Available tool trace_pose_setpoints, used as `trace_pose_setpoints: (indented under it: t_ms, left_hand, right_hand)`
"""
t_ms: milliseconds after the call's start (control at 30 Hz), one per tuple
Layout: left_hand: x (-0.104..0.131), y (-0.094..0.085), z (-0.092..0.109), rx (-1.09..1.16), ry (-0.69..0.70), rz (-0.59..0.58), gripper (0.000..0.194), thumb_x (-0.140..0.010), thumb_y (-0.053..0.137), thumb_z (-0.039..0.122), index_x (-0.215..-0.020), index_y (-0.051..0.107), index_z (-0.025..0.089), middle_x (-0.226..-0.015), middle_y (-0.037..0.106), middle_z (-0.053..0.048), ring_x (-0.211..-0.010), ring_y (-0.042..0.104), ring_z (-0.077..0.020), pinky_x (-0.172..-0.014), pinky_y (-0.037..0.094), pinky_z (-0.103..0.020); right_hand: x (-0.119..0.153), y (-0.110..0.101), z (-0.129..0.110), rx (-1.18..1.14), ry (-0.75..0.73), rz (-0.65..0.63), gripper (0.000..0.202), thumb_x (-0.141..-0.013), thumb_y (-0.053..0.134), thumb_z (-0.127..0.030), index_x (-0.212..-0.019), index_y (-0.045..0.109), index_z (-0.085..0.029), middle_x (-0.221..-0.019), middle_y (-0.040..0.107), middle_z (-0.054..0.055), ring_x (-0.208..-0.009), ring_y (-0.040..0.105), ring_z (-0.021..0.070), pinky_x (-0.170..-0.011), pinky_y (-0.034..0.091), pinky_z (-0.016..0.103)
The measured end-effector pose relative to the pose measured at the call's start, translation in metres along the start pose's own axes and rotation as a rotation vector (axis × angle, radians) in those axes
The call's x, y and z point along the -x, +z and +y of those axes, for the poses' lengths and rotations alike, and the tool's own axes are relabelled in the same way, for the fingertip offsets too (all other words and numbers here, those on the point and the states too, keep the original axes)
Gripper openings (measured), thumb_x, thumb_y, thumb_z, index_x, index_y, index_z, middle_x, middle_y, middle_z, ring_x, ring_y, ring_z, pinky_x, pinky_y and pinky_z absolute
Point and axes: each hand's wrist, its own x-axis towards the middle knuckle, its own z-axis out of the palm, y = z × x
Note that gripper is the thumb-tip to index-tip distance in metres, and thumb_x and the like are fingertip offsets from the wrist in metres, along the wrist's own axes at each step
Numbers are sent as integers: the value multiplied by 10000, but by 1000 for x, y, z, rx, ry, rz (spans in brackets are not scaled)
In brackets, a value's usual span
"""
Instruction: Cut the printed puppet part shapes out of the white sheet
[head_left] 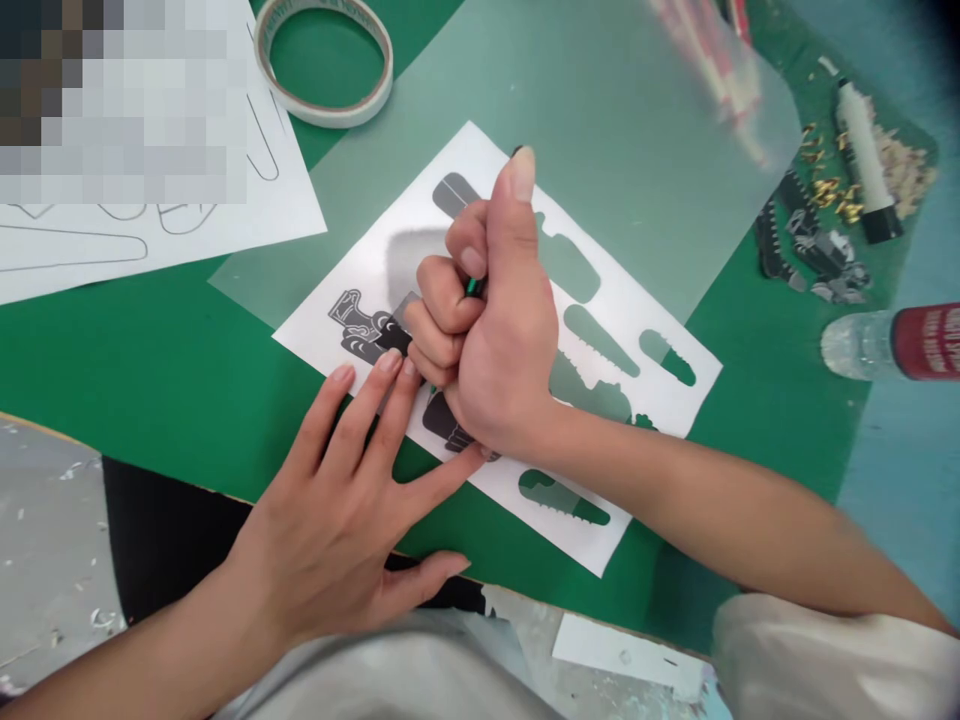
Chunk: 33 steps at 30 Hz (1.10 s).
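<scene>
A white printed sheet (360, 245) lies at a slant, with dark printed shapes on it and several cut-out holes showing green beneath. My left hand (337, 510) is spread flat, its fingertips pressing on the sheet's near edge beside a dark printed figure (352, 320). Over the middle of the sheet, my right hand (502, 310) is closed in a fist with the thumb pointing up. A slim tool with a shiny green shaft (474, 287) shows between its fingers. The tool's working end is hidden behind the hand.
Under the sheet is a translucent sheet (525, 70) on the green table (187, 380). A tape roll (386, 85) and a paper with outlines (277, 220) lie at upper left. At right are dark cut pieces (825, 255), brass fasteners (832, 195), a white tube (862, 150) and a bottle (862, 345).
</scene>
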Motion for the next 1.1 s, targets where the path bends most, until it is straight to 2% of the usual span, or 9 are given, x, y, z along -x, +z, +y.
trace_pose_setpoints:
  t_ms: [100, 200, 267, 533, 600, 700, 767, 900, 1100]
  left_hand:
    - [1, 0, 1, -11, 1, 12, 880, -916, 593, 750, -1642, 395, 295, -1773, 176, -249, -1641, 209, -506, -1323, 194, -678]
    - [1, 1, 1, -20, 2, 14, 928, -906, 597, 754, -1666, 359, 277, -1779, 200, -225, -1658, 168, -484, -1335, 184, -665]
    - [1, 1, 1, -24, 7, 14, 958, -902, 592, 752, -1682, 334, 257, -1775, 229, -215, -1666, 138, -473, -1341, 172, -660]
    - [1, 1, 0, -15, 10, 22, 934, -914, 592, 731, -1676, 353, 246, -1769, 250, -225, -1664, 154, -475, -1330, 198, -677]
    - [1, 1, -1, -14, 11, 27, 933, -913, 594, 730, -1673, 360, 243, -1770, 241, -229, -1662, 160, -478, -1331, 195, -675]
    - [2, 1, -1, -12, 13, 26, 943, -908, 599, 733, -1676, 357, 241, -1772, 230, -229, -1660, 163, -480, -1335, 187, -668]
    - [2, 1, -1, -15, 15, 28, 946, -909, 597, 737, -1676, 355, 238, -1773, 211, -243, -1660, 159, -483, -1334, 187, -667]
    - [1, 1, 0, -19, 18, 31, 941, -910, 593, 741, -1669, 369, 231, -1773, 206, -251, -1657, 165, -489, -1329, 193, -670]
    - [-1, 3, 2, -19, 7, 81, 814, -964, 525, 684, -1628, 444, 219, -1747, 283, -255, -1627, 258, -503, -1307, 247, -681]
  right_hand:
    - [0, 2, -1, 24, 10, 34, 610, -1047, 485, -670, -703, 228, -236, -571, 126, -65, -445, 93, 120, -383, 184, 295]
    - [1, 3, -2, 18, -2, 15, 641, -1003, 558, -683, -714, 203, -235, -581, 111, -65, -451, 92, 119, -389, 170, 299]
    - [1, 2, -2, 23, 12, 18, 628, -1018, 524, -679, -721, 193, -235, -580, 109, -62, -451, 94, 125, -388, 165, 301]
    - [3, 0, 2, -71, -27, -32, 616, -1026, 596, -632, -740, 228, -230, -633, 106, -71, -495, 86, 101, -406, 179, 260]
    - [3, 1, 2, -90, -29, -39, 582, -1075, 530, -589, -744, 216, -228, -625, 98, -73, -491, 74, 97, -401, 163, 251]
    - [3, 3, -1, -89, 4, -19, 509, -1158, 316, -466, -724, 207, -224, -586, 91, -76, -460, 64, 97, -381, 159, 243]
    - [2, 4, -2, -104, 1, -2, 507, -1165, 287, -438, -712, 210, -223, -575, 89, -80, -456, 55, 93, -377, 153, 241]
    - [2, 4, -3, -102, 14, -7, 508, -1166, 294, -427, -705, 214, -228, -569, 93, -82, -450, 61, 91, -370, 154, 245]
    - [3, 1, 2, -136, -45, -58, 587, -1056, 604, -562, -728, 241, -237, -627, 100, -84, -463, 77, 66, -383, 170, 218]
